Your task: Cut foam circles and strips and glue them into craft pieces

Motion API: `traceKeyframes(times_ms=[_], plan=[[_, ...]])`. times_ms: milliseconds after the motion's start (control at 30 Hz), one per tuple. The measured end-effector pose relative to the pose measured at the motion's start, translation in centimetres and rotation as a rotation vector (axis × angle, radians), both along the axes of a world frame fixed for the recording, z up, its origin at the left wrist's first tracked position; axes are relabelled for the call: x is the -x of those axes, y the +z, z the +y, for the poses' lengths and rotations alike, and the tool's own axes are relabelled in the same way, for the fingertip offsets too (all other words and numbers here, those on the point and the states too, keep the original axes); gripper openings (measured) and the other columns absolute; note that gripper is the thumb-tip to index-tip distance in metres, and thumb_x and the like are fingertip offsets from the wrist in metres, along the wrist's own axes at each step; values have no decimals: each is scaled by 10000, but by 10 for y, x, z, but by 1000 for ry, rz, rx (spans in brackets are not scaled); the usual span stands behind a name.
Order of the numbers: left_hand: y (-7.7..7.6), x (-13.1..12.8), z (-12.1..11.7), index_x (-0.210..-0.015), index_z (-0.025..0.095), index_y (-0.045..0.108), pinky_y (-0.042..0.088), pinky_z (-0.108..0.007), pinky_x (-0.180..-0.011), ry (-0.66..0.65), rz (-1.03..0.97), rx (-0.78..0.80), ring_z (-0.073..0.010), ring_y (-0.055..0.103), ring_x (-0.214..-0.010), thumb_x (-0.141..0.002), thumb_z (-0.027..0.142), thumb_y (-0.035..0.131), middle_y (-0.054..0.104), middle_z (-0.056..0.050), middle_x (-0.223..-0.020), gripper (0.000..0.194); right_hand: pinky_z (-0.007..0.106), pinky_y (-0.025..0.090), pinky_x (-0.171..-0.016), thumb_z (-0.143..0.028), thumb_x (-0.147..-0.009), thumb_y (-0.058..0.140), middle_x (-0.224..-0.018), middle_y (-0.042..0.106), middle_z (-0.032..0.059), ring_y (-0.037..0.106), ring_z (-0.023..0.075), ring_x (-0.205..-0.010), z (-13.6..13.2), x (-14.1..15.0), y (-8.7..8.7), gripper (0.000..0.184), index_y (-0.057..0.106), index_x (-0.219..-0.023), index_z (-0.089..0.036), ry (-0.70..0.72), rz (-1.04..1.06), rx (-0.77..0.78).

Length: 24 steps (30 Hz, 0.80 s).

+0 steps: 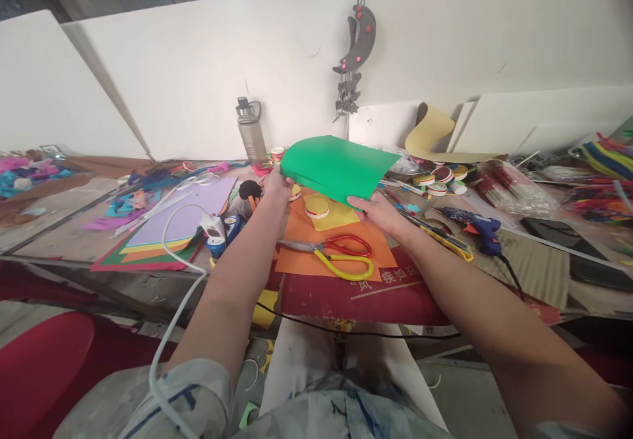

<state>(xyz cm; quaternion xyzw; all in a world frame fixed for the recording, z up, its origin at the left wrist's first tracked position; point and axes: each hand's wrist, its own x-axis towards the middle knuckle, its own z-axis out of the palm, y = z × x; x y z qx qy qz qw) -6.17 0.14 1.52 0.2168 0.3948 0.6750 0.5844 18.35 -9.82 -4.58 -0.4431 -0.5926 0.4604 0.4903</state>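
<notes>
Both hands hold a green sheet (339,165) up over the middle of the table. At its left edge is my left hand (279,185), closed on the sheet. My right hand (378,209) pinches the near right edge, thumb on top. Under the sheet lie orange sheets (297,241) and a yellow piece (341,218), with a roll of tape (317,209) on top. Scissors (331,251) with one red and one yellow handle rest on the orange, blades pointing left.
Stacked coloured sheets (182,218) and a white cable (165,241) are on the left. A bottle (251,132) stands at the back. To the right lie a yellow utility knife (445,241), a blue glue gun (482,231), tape rolls (440,175) and a black phone-like slab (564,244).
</notes>
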Motion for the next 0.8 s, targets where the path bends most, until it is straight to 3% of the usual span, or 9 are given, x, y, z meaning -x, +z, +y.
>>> traceKeyframes(times_ms=[167, 233, 300, 367, 500, 633, 800], plan=[[4, -4, -5, -834, 225, 409, 241, -126, -384, 121, -76, 16, -28, 347, -377, -1127, 222, 574, 347, 124, -520, 336, 279, 272, -472, -691, -752, 850, -411, 456, -20, 347, 89, -426, -8, 5, 9, 649, 501, -455, -231, 44, -15, -84], [3, -10, -9, -793, 215, 431, 214, -140, -369, 42, -80, -19, -34, 337, -374, -1125, 322, 603, 328, 113, -507, 388, 292, 264, -471, -729, -748, 799, -408, 433, -14, 328, 88, -417, -9, 4, 11, 662, 481, -440, -237, 5, -15, -101], [1, -19, -16, -765, 202, 470, 216, -144, -365, -100, -67, -54, -44, 430, -411, -1095, 388, 654, 403, 82, -517, 421, 300, 260, -475, -747, -743, 771, -415, 426, -9, 323, 87, -419, -9, 2, 12, 665, 471, -435, -240, -59, -14, -119], [-1, -31, -23, -765, 190, 500, 271, -133, -384, -205, -53, -65, -61, 538, -478, -1067, 348, 700, 495, 49, -549, 395, 300, 268, -479, -760, -734, 772, -430, 424, -9, 329, 89, -431, -9, 2, 13, 667, 471, -445, -240, -107, -24, -132], [-5, -55, -38, -812, 179, 551, 410, -139, -448, -215, -99, -90, -53, 523, -471, -1091, 241, 648, 556, 48, -582, 301, 293, 270, -472, -805, -677, 804, -454, 413, -23, 328, 90, -444, -9, 5, 13, 683, 460, -485, -247, -139, 11, -120], [-10, -74, -56, -777, 182, 540, 490, -172, -510, -254, -110, -90, -62, 528, -472, -1019, 240, 764, 520, 67, -568, 335, 296, 292, -478, -841, -712, 774, -456, 419, -15, 338, 93, -449, -9, 6, 10, 721, 459, -463, -242, -165, 4, -151], [-8, -85, -74, -748, 181, 528, 368, -170, -446, -225, -72, -100, -59, 518, -467, -1026, 235, 754, 477, 72, -547, 363, 301, 311, -483, -843, -757, 777, -468, 449, -10, 358, 110, -467, -8, 4, 4, 715, 479, -504, -244, -203, 3, -214]])
